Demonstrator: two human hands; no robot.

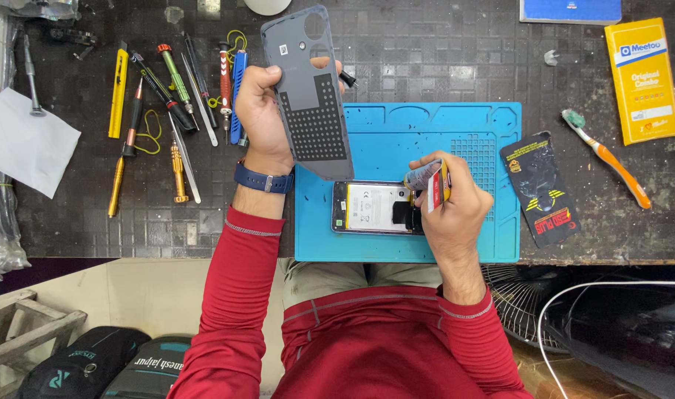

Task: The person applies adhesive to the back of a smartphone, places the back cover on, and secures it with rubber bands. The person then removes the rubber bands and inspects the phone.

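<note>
Left hand: the left hand is closed around the edge of a grey phone back cover, fingers wrapped behind it and thumb on the near face, holding it upright above the worktop.
Back cover: its inner side faces the camera, with a dark dotted patch over the lower half and camera cut-outs at the top; its lower edge hangs just above the opened phone.
Right hand: the right hand pinches a small adhesive tube between thumb and fingers, with the tube's tip pointing down to the phone's right end.
Opened phone: the opened phone lies flat just left of the right hand, back off, its white battery showing; the hand covers its right end.
Mat: a blue repair mat lies under the phone and the right hand.
Left of the left hand: a row of screwdrivers and prying tools lies on the dark worktop, with a white sheet of paper further out.
Right of the right hand: a black printed pouch lies just off the mat; beyond it are a toothbrush and a yellow box.
Wrist: a blue watch band circles the left wrist above a red sleeve.
</note>
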